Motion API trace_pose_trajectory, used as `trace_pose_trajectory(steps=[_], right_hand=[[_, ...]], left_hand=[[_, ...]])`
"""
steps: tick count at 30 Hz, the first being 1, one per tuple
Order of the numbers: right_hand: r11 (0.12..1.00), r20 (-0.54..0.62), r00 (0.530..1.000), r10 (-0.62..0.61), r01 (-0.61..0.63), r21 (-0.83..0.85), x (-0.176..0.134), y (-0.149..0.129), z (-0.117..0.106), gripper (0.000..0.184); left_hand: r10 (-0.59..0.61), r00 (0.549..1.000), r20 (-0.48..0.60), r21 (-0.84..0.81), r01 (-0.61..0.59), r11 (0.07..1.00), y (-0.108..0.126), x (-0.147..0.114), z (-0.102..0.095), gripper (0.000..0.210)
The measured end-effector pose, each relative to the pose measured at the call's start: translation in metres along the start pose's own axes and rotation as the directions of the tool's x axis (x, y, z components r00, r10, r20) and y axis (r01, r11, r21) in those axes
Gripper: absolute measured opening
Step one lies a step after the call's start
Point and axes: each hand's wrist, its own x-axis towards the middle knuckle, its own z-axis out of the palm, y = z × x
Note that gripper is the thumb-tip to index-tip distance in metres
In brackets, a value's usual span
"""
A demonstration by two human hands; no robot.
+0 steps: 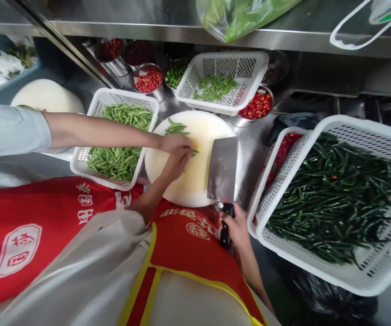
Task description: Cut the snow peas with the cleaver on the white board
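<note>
My right hand [236,225] is wrapped around the black handle of a cleaver [223,170]. Its broad blade lies over the right side of a round white cutting board [198,122]. Above the board's middle, my left hand [175,166] has its fingers pinched together, touching a co-worker's hand [177,144] that reaches in from the left. A green bean pod [194,152] pokes out at the fingertips, where the two hands partly hide it. A few more pods [176,127] lie on the far left of the board.
Left of the board stands a white basket of pods [116,167]; behind it, another basket [212,105] with cut green pieces. Metal tubs of chopped red chillies [148,81] line the back. A large basket of dark green chillies [334,199] is at right. A steel shelf [147,29] overhangs.
</note>
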Motion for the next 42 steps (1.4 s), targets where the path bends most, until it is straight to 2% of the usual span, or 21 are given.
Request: trace_pose_trajectory(steps=[2, 3, 4, 6, 9, 11, 15, 18, 21, 24, 26, 28, 32, 36, 42], right_hand=[[1.000, 0.002, 1.000, 0.023, -0.023, -0.007, -0.003, 0.009, 0.000, 0.026], [1.000, 0.004, 1.000, 0.023, -0.023, -0.020, -0.003, 0.012, 0.001, 0.026], [0.999, 0.004, 1.000, 0.020, -0.020, -0.035, -0.003, 0.013, 0.001, 0.026], [0.998, 0.011, 1.000, 0.008, -0.008, -0.066, 0.000, 0.014, 0.002, 0.026], [0.994, 0.025, 0.999, -0.022, 0.025, -0.109, 0.005, 0.012, 0.003, 0.026], [0.990, 0.030, 0.999, -0.038, 0.042, -0.136, 0.007, 0.011, 0.005, 0.025], [0.980, 0.023, 0.999, -0.043, 0.046, -0.195, 0.006, 0.012, 0.012, 0.025], [0.968, 0.042, 0.998, -0.045, 0.053, -0.245, 0.004, 0.015, 0.019, 0.025], [0.937, 0.066, 0.996, -0.058, 0.077, -0.342, 0.002, 0.020, 0.029, 0.026], [0.842, 0.058, 0.988, -0.143, 0.152, -0.517, 0.001, 0.022, 0.039, 0.027], [0.772, 0.051, 0.978, -0.200, 0.189, -0.606, 0.000, 0.021, 0.044, 0.030], [0.740, 0.051, 0.975, -0.218, 0.199, -0.643, -0.002, 0.020, 0.048, 0.032], [0.729, 0.050, 0.974, -0.223, 0.200, -0.654, -0.007, 0.021, 0.053, 0.034], [0.729, 0.017, 0.974, -0.228, 0.182, -0.660, -0.010, 0.025, 0.063, 0.037], [0.759, -0.013, 0.968, -0.250, 0.187, -0.623, -0.011, 0.026, 0.083, 0.039]], left_hand=[[-0.172, 0.985, 0.004, -0.008, 0.172, 0.985, -0.023, -0.059, 0.005, 0.043], [-0.226, 0.974, -0.019, 0.025, 0.226, 0.974, -0.036, -0.079, 0.007, 0.045], [-0.268, 0.962, -0.054, 0.063, 0.271, 0.961, -0.047, -0.092, 0.010, 0.046], [-0.292, 0.952, -0.093, 0.137, 0.303, 0.943, -0.066, -0.103, 0.015, 0.050], [-0.265, 0.963, -0.057, 0.208, 0.271, 0.940, -0.074, -0.093, 0.028, 0.063], [-0.253, 0.966, -0.048, 0.231, 0.257, 0.938, -0.065, -0.084, 0.043, 0.070], [-0.280, 0.952, -0.126, 0.204, 0.301, 0.931, -0.039, -0.081, 0.076, 0.076], [-0.284, 0.947, -0.154, 0.129, 0.304, 0.944, -0.036, -0.082, 0.087, 0.075], [-0.285, 0.939, -0.192, 0.066, 0.302, 0.951, -0.049, -0.076, 0.084, 0.073], [-0.293, 0.932, -0.213, 0.044, 0.308, 0.950, -0.060, -0.065, 0.078, 0.070], [-0.281, 0.942, -0.184, 0.057, 0.296, 0.954, -0.062, -0.061, 0.076, 0.069], [-0.255, 0.958, -0.133, 0.083, 0.267, 0.960, -0.060, -0.060, 0.074, 0.067], [-0.211, 0.975, -0.065, 0.114, 0.218, 0.969, -0.063, -0.065, 0.067, 0.070], [-0.185, 0.981, -0.062, 0.130, 0.192, 0.973, -0.080, -0.065, 0.054, 0.071], [-0.131, 0.991, 0.021, 0.156, 0.127, 0.980, -0.095, -0.047, 0.039, 0.072]])
